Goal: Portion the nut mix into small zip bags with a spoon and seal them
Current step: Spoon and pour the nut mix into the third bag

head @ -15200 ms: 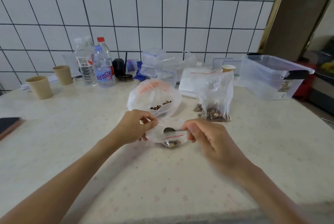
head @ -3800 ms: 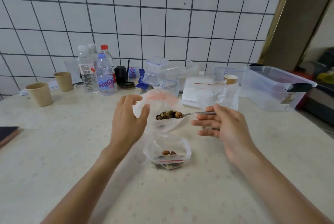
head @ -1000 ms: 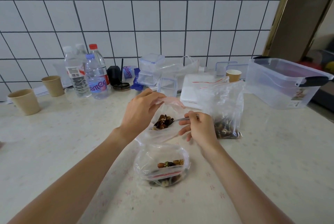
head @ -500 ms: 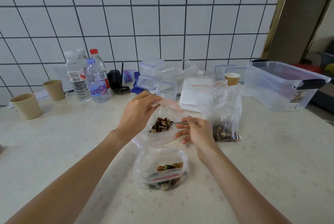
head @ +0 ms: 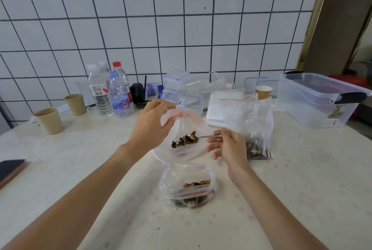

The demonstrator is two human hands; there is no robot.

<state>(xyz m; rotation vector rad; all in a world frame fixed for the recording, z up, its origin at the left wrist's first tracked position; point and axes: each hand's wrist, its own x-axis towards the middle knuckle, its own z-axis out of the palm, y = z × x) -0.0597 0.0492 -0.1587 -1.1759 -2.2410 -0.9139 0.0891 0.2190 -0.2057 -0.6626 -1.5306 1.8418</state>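
Left hand (head: 150, 126): fingers pinch the raised rim of a thin plastic bag (head: 181, 149), holding its mouth open.
Right hand (head: 229, 147): grips a spoon (head: 198, 138) loaded with nut mix (head: 183, 141), bowl inside that mouth.
Small zip bag (head: 188, 185): below both hands, part-filled, unsealed.
Larger nut bag (head: 253, 128): just behind the right hand.
Table (head: 302, 179): bare stretch right of the right forearm.

Phone (head: 11, 170) cut off at left edge.
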